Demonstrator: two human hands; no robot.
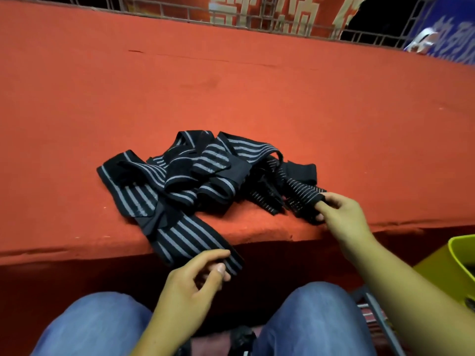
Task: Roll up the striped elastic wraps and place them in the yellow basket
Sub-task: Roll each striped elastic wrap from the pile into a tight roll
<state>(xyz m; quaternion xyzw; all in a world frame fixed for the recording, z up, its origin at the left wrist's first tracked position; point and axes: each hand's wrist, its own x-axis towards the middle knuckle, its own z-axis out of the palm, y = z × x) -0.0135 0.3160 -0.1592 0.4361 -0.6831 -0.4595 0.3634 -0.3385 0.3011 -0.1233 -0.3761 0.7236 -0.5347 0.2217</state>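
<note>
Striped elastic wraps (195, 173) sit in one tangled heap near the front edge of the red table (231, 86), w/ nothing rolled yet as far as the view shows. Left hand (195, 281) pinches the free end of the broad-stripe wrap (185, 237) btw thumb & index finger, where that end hangs over the table edge toward the lap. Right hand (345, 214) pinches the tip of a fine-stripe wrap (300, 194) at the heap's right side, fingertips closed on the fabric. Yellow basket (460, 255) is low at the right, beside the right forearm & below table level; contents too dark to tell. Step in hand, prob.: picking one wrap out & freeing its end. To do it well, commit to one wrap, not two, since pulling both ends at once would likely tighten the tangle in the middle. Draw it out slowly, lifting it over the loops rather than dragging thru them, as elastic stretches & snaps back. Lay it flat w/ no twist, then roll from one end w/ a tight first turn, even tension & edges lined up, so the roll doesn't cone or spring open en route to the basket.
</note>
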